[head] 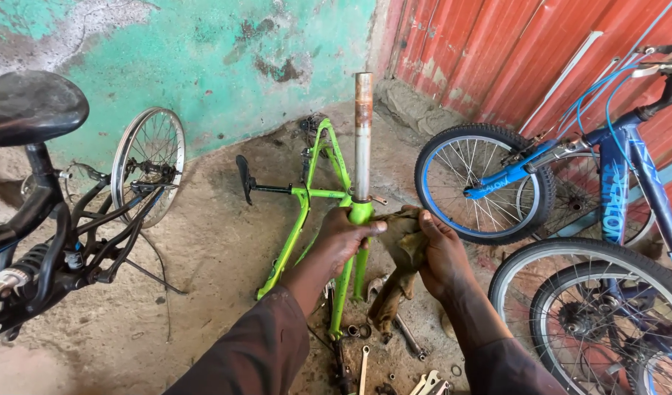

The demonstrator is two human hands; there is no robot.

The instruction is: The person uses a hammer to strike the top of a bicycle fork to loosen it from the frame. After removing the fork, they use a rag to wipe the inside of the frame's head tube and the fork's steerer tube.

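Observation:
A bright green bicycle frame (304, 197) lies on the dirt floor, its head tube raised toward me. A rusty grey steerer tube (362, 132) sticks straight up out of it. My left hand (343, 238) grips the green head tube just below that steerer. My right hand (442, 252) clutches a dirty brown rag (400, 256) pressed against the same spot; the rag's tail hangs down toward the ground. A black saddle (242, 178) is still on the frame's far end.
A black bicycle (43, 241) with a saddle and a loose spoked wheel (149, 164) stands left. Blue bicycles (614, 183) crowd the right against a red corrugated wall. Wrenches (364, 366) and small parts litter the ground below the frame. A green wall is behind.

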